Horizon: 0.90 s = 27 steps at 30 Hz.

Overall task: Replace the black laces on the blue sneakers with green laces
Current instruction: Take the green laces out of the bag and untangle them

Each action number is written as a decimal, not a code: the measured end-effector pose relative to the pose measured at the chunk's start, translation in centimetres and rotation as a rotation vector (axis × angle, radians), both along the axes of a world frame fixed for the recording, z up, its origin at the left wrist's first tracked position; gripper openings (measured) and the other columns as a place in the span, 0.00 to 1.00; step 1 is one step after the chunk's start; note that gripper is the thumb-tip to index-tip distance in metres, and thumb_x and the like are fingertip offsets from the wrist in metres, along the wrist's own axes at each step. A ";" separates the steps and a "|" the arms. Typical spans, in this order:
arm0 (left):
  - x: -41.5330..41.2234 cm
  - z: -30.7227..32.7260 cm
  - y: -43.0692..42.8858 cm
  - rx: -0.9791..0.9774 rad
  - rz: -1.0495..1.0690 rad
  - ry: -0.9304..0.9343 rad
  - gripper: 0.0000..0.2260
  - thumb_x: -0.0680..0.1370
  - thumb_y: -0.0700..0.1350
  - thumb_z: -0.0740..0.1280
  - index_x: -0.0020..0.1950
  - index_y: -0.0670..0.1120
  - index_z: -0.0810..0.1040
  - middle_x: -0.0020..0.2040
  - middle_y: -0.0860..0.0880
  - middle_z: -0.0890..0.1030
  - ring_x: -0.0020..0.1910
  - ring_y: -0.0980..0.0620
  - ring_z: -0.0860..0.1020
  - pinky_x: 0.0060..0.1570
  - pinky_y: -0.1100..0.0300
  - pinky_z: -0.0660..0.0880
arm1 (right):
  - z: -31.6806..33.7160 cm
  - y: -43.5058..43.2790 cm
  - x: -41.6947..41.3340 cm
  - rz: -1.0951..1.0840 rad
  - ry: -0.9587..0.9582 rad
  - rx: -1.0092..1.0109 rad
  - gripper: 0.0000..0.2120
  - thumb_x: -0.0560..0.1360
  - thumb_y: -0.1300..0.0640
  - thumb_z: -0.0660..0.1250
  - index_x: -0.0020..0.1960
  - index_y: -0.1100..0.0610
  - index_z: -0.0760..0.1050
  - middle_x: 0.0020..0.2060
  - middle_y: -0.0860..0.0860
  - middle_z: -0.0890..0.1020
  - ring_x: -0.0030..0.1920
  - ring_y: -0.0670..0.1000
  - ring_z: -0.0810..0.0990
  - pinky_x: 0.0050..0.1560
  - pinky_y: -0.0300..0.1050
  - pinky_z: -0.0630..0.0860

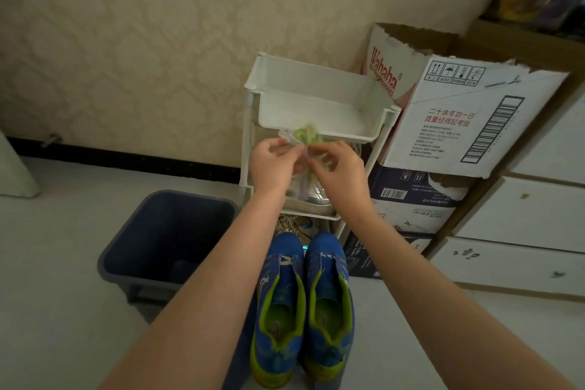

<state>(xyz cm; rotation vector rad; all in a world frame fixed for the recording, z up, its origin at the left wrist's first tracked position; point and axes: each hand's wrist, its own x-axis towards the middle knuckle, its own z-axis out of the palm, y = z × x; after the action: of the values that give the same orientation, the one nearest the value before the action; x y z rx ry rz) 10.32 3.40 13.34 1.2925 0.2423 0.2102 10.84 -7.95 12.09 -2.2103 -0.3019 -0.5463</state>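
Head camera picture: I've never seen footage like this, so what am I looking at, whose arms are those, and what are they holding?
There is no machine here. A person wears a camera on the head, looking forward and down, so the two bare arms reaching in from the bottom edge are the wearer's own. This is the only view. The left hand and right hand meet in the middle and together pinch a bundle of green laces, apparently in a clear wrapper, though it is blurred. Below them, on the pale floor, two blue sneakers stand side by side, toes pointing away. To their left is a dark bin. Behind the hands stands a white rack, with cardboard boxes to its right.
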 end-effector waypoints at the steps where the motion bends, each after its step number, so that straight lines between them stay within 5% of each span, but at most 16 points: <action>1: -0.6 -0.3 0.1 0.041 0.002 0.016 0.15 0.74 0.38 0.71 0.59 0.42 0.74 0.51 0.45 0.81 0.44 0.51 0.82 0.44 0.61 0.80 | -0.1 -0.1 -0.7 0.002 0.061 0.054 0.09 0.74 0.55 0.69 0.54 0.53 0.81 0.46 0.46 0.81 0.45 0.46 0.78 0.50 0.49 0.78; 5: -4.0 -2.0 -0.2 0.149 0.053 0.054 0.16 0.72 0.41 0.73 0.56 0.47 0.73 0.48 0.50 0.80 0.44 0.55 0.80 0.43 0.62 0.78 | -1.2 0.0 -3.9 0.078 0.379 0.321 0.05 0.74 0.59 0.69 0.48 0.52 0.81 0.41 0.49 0.84 0.44 0.51 0.82 0.46 0.48 0.82; 9: -7.3 -3.4 -0.9 0.149 0.180 0.133 0.18 0.71 0.44 0.75 0.56 0.49 0.71 0.46 0.54 0.76 0.41 0.59 0.76 0.41 0.64 0.75 | -1.8 0.3 -7.2 0.170 0.577 0.478 0.05 0.76 0.61 0.67 0.48 0.55 0.81 0.39 0.51 0.84 0.36 0.46 0.81 0.39 0.43 0.81; 15: -9.8 -4.3 0.1 0.201 0.048 0.226 0.17 0.69 0.46 0.76 0.54 0.46 0.74 0.43 0.51 0.79 0.40 0.57 0.78 0.37 0.65 0.73 | -3.9 -0.1 -10.2 0.096 0.624 0.531 0.06 0.72 0.59 0.72 0.46 0.61 0.82 0.36 0.52 0.84 0.37 0.46 0.80 0.40 0.41 0.79; 20: -9.8 -3.6 0.5 0.379 -0.025 0.214 0.13 0.70 0.45 0.75 0.50 0.44 0.76 0.43 0.47 0.82 0.40 0.54 0.82 0.42 0.59 0.78 | -4.4 -0.6 -10.8 0.015 0.704 0.848 0.04 0.74 0.61 0.69 0.46 0.62 0.80 0.38 0.56 0.81 0.37 0.51 0.80 0.35 0.41 0.79; 27: -9.6 -3.0 0.2 0.600 -0.234 0.260 0.09 0.72 0.42 0.73 0.49 0.44 0.77 0.43 0.47 0.81 0.37 0.57 0.79 0.46 0.59 0.80 | -5.5 -1.4 -10.0 -0.365 0.505 0.527 0.04 0.77 0.58 0.66 0.44 0.55 0.78 0.40 0.53 0.81 0.39 0.50 0.79 0.43 0.46 0.78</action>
<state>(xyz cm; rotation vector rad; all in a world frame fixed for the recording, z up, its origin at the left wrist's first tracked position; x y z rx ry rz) 0.71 3.64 10.38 1.9332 0.2560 -0.0989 0.87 -9.36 6.57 -1.8030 0.4702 -0.2024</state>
